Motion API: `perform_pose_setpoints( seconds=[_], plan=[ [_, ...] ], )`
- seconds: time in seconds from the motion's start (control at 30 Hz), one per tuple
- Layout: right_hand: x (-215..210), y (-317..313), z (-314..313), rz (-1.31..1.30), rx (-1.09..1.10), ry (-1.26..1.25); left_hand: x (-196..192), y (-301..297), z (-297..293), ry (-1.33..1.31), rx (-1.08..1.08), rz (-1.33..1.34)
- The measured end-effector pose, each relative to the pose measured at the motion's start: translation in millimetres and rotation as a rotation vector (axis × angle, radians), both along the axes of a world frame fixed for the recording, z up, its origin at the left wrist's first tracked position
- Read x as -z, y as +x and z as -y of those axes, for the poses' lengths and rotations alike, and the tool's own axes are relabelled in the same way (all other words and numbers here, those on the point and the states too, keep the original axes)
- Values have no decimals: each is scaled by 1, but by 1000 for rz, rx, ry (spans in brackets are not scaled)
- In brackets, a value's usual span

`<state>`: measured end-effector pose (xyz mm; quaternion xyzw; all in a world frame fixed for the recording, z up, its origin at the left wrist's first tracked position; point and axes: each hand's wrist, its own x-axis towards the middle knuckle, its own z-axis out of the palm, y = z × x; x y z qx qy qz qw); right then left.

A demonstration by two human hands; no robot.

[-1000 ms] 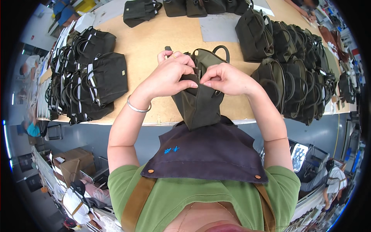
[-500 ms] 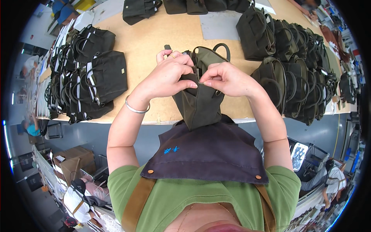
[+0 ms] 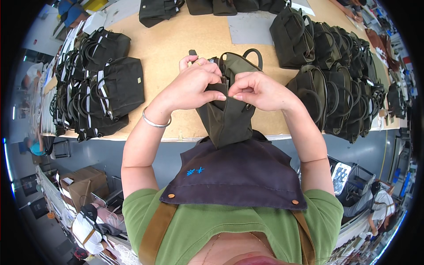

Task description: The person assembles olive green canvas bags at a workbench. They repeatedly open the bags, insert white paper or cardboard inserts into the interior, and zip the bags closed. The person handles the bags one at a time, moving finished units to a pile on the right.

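Note:
A dark olive handbag (image 3: 229, 121) stands at the table's near edge, its side toward me and its lower end against my apron. One rounded handle sticks up at its far right. My left hand (image 3: 196, 84) grips the bag's top edge, thumb lying along the rim and fingers partly inside the opening. Beside it, my right hand (image 3: 256, 90) pinches the same edge at the side seam, thumb against forefinger. The two thumb tips are almost touching. Whatever small part lies between my right fingertips is hidden.
Dark handbags with white strips (image 3: 119, 88) crowd the table's left side. More olive handbags (image 3: 293, 39) stand in rows at the right, and several others (image 3: 198, 6) line the far side. A grey sheet (image 3: 251, 31) lies on the tan tabletop (image 3: 172, 48). Other people are at work around.
Both hands keep their hold on the bag's edge, with hardly any movement. The view has shifted very slightly.

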<state>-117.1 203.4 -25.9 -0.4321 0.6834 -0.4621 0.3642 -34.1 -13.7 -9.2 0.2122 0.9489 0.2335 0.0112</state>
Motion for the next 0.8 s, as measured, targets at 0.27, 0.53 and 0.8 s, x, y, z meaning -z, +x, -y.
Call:
perform_pose_setpoints(
  seconds=[0.27,0.53,0.8],
  plan=[
    [-1,3,3,25,9,-3,-7,1,-3,-25,-62,130],
    [22,9,4,156,116,-134,-4,-1,4,154,-90,91],
    [14,3,5,258,109,-96,5,-1,5,267,-101,54]
  ],
)
